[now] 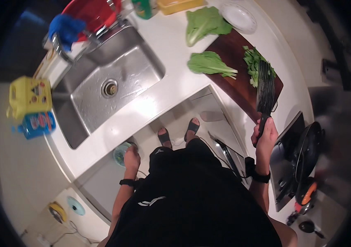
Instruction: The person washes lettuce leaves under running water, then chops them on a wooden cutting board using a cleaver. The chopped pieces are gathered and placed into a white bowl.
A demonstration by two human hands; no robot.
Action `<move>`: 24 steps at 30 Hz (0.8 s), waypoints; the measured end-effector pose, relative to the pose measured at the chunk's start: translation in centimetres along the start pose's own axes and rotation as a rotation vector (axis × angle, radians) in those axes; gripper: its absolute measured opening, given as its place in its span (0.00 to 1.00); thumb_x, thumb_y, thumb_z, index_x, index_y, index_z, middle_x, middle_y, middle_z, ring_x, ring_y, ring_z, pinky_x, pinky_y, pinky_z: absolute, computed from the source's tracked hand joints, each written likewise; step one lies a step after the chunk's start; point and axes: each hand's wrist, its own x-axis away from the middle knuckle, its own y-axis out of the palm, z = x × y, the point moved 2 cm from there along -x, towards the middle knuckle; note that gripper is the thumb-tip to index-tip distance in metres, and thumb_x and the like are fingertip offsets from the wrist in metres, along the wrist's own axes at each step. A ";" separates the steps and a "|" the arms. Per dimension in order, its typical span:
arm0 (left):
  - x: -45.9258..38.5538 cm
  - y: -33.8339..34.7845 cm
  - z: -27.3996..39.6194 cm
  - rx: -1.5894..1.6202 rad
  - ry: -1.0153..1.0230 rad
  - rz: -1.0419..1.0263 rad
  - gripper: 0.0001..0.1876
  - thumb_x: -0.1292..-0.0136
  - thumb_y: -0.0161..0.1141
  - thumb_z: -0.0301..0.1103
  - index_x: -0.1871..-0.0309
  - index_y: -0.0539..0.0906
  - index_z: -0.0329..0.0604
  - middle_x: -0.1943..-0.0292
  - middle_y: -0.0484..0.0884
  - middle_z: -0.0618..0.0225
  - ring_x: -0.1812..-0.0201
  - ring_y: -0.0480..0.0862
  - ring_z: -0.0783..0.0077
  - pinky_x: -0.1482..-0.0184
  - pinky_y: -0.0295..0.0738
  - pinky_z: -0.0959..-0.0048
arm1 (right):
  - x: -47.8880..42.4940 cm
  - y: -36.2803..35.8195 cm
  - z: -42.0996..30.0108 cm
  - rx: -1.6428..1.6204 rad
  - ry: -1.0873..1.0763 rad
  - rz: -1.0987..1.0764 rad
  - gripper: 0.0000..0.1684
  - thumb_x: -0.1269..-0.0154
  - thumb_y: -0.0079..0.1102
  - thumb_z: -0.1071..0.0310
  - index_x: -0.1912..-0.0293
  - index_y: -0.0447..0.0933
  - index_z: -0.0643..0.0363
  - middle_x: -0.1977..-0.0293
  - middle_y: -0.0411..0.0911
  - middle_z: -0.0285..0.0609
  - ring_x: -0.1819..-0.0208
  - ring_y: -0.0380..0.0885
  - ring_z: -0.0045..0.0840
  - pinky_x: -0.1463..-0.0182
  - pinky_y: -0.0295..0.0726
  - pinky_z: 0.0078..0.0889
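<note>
My right hand (266, 132) grips the black handle of a broad-bladed kitchen knife (265, 89). Its blade lies over chopped leafy greens (251, 63) on a dark wooden cutting board (229, 46). A cut leafy stalk (211, 63) rests across the board's left edge, and a larger lettuce-like leaf (204, 24) lies behind it, partly touching the board. My left hand (132, 158) is low, below the counter edge, overlapping the rim of a pale green round container (119, 156) with something green inside. Its fingers are blurred, so whether it holds the container is unclear.
Left of the board is a stainless steel sink (92, 102). A yellow jug (30, 97) and a blue bottle (38, 125) stand beyond it. A white plate (238, 17) sits behind the board. At right, a black pan (309, 151) is on the stove (282, 185).
</note>
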 end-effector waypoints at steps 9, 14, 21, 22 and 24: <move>6.0 -8.1 -17.1 -0.376 -0.462 0.085 0.11 0.51 0.57 0.24 0.62 0.78 0.33 0.65 0.81 0.44 0.58 0.81 0.41 0.58 0.76 0.51 | -4.9 -4.9 2.3 -0.068 0.006 0.032 0.24 0.20 0.40 0.51 0.64 0.72 0.60 0.84 0.64 0.29 0.87 0.56 0.09 0.83 0.54 0.17; 10.6 -13.5 -24.0 -0.392 -0.698 0.308 0.10 0.53 0.60 0.27 0.69 0.86 0.31 0.69 0.85 0.41 0.62 0.85 0.39 0.59 0.80 0.52 | -7.3 -3.6 1.9 0.002 -0.019 -0.001 0.24 0.22 0.44 0.48 0.65 0.74 0.57 0.84 0.65 0.27 0.86 0.59 0.10 0.82 0.56 0.16; 9.6 -10.3 -27.6 -0.143 -0.779 0.480 0.11 0.49 0.60 0.28 0.62 0.86 0.38 0.58 0.83 0.46 0.54 0.81 0.44 0.47 0.77 0.55 | -3.9 -1.6 2.3 0.004 0.005 0.037 0.25 0.23 0.46 0.45 0.61 0.76 0.58 0.83 0.68 0.30 0.86 0.62 0.13 0.85 0.58 0.17; 9.9 -9.5 -29.1 -0.204 -0.882 0.317 0.13 0.48 0.64 0.33 0.60 0.86 0.39 0.57 0.82 0.47 0.52 0.81 0.47 0.46 0.77 0.56 | -3.4 -0.8 2.3 0.026 -0.003 -0.004 0.25 0.23 0.46 0.45 0.60 0.75 0.58 0.83 0.68 0.31 0.87 0.62 0.13 0.86 0.58 0.17; 10.0 -7.6 -29.5 -0.249 -0.890 0.417 0.14 0.46 0.67 0.39 0.61 0.86 0.41 0.61 0.85 0.52 0.47 0.79 0.51 0.46 0.77 0.57 | -2.3 0.9 2.2 0.106 -0.058 -0.007 0.25 0.23 0.46 0.45 0.60 0.75 0.58 0.82 0.68 0.32 0.86 0.62 0.13 0.86 0.57 0.18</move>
